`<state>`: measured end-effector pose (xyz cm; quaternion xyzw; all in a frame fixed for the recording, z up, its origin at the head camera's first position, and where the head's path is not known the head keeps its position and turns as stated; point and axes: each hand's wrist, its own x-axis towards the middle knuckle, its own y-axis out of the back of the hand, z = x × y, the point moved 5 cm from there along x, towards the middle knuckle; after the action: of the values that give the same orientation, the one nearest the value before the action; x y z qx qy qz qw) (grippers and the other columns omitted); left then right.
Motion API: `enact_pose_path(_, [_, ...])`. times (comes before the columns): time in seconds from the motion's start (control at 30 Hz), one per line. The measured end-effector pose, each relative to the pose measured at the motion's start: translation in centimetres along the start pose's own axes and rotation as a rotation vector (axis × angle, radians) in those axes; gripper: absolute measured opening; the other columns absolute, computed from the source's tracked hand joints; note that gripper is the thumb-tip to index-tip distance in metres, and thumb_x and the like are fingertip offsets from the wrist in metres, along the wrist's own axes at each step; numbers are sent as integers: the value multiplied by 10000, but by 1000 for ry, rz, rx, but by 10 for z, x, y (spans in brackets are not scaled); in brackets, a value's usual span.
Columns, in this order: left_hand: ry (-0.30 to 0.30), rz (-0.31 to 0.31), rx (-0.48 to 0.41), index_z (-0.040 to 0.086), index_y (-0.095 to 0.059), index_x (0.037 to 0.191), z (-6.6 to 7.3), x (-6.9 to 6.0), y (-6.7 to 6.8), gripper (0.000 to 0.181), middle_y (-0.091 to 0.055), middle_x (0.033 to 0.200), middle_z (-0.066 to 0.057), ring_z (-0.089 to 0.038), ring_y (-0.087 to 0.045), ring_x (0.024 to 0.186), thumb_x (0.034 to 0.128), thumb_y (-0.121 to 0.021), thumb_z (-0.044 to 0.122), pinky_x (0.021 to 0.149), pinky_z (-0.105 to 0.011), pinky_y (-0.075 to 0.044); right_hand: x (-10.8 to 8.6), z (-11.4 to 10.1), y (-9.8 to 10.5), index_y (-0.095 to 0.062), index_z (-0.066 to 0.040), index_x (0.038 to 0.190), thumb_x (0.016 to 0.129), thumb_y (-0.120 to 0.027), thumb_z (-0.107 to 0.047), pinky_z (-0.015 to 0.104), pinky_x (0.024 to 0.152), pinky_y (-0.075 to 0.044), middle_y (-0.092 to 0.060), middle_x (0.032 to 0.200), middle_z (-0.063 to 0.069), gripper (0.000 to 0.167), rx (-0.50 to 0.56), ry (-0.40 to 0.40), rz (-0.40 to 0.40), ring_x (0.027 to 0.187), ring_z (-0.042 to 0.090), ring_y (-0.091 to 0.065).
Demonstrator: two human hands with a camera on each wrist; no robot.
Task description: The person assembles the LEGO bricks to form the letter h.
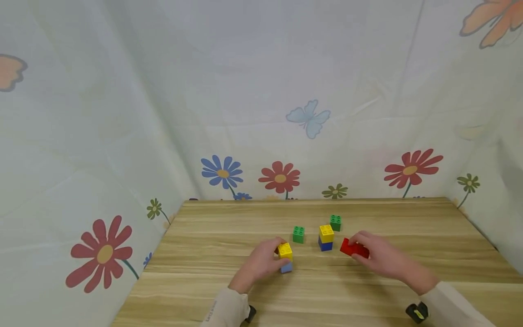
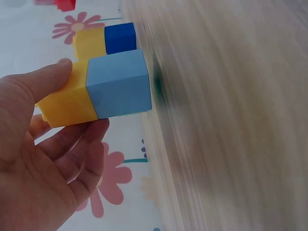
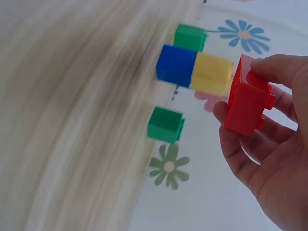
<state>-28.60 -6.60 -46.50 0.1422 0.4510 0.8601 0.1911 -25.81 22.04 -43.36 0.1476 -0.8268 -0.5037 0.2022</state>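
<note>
Left hand point(image 1: 263, 260) pinches yellow toy brick point(image 1: 285, 251), studs up, atop smooth-sided light-blue brick point(image 2: 119, 85). Right hand point(image 1: 383, 257) pinches solid-red toy brick point(image 3: 246, 107), tilted, round studs on one face.

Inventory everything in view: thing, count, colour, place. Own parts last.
Table: 1, brown wood-grain, foreground
Standing stack: 1, yellow brick on dark blue, on table
Green bricks: 2, green, on table, left of and behind standing stack
Held stack: 1, yellow brick on light blue, left of standing stack
Red brick: 1, red, right of standing stack
Cloth backdrop: count unclear, whitish, flower-and-butterfly print, around table
Black devices: 2, black, near sleeves
Sleeves: 2, cream, frame bottom
Left hand: 1, bare, gripping held stack
Right hand: 1, bare, gripping red brick
</note>
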Motion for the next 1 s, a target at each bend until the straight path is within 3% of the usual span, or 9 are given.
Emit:
enact_pose_path(0.43, [-18, -36, 49, 163, -581, 1245, 13, 8, -15, 449, -579, 1121, 55, -60, -538, 879, 867, -678, 386, 760, -246, -482, 14, -36, -8, -562, -181, 1093, 828, -740, -187, 250, 718, -506, -572, 1074, -59, 319, 28, 131, -16, 883, 104, -536])
enact_pose_path(0.77, [-9, -49, 29, 179, -582, 1259, 17, 11, -21, 482, -551, 1117, 42, -72, -486, 791, 844, -704, 391, 705, -215, -457, 22, -52, -14, -557, -176, 1145, 822, -747, -202, 259, 757, -507, -582, 1081, -75, 376, 26, 147, -12, 892, 77, -538])
enact_pose_path(1.0, [-36, -53, -45, 142, -583, 1230, 21, 13, -24, 459, -559, 1034, 75, -58, -496, 757, 840, -720, 342, 663, -195, -456, 29, -62, -14, -562, -182, 1163, 818, -753, -211, 233, 761, -500, -577, 1064, -106, 395, 55, 145, -16, 889, 61, -531])
